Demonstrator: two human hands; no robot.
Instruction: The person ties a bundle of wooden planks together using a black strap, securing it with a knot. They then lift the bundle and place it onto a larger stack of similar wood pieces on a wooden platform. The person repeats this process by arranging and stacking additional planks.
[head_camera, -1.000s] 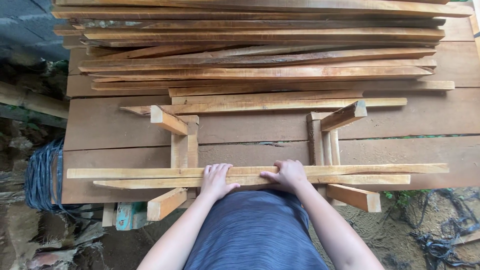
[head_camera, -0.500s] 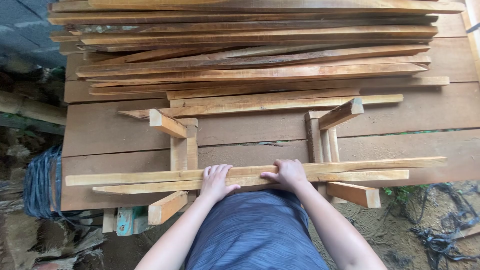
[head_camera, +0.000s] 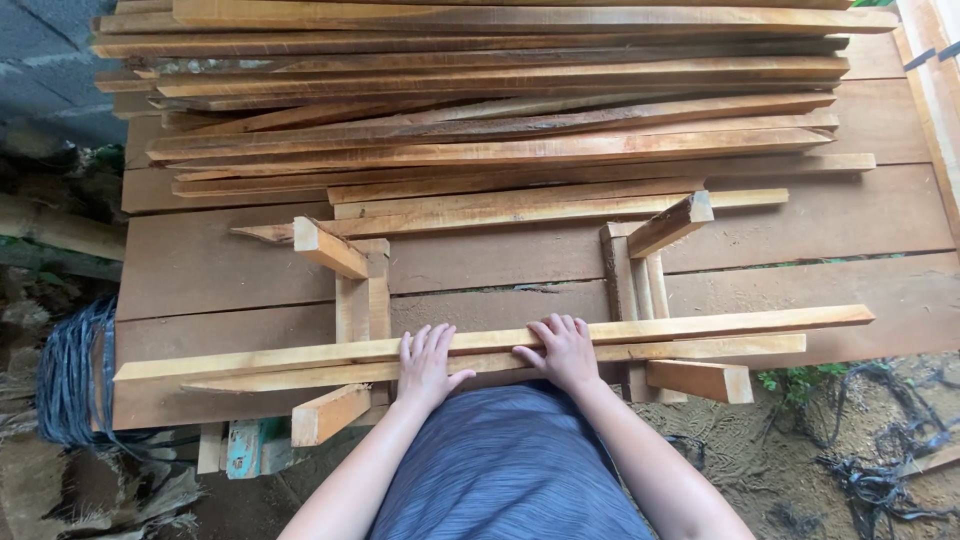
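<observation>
While pressed flat from above, both hands on wood. Big stack of long rough-sawn planks (head_camera: 500, 90) far side, well apart. Nearer: two pale long wooden slats (head_camera: 640, 338) side by side, long axis left-right, across two small wooden cradle jigs (head_camera: 352, 300). Left hand (head_camera: 428, 365) open, fingers spread, palm down on slats; right hand (head_camera: 563, 352) likewise, gripping nothing. Equally near.

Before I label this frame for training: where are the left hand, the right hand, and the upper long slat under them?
left hand (head_camera: 428, 362), head view, back of the hand.
right hand (head_camera: 564, 352), head view, back of the hand.
upper long slat (head_camera: 720, 324), head view, its bare top face right of the hands.
</observation>
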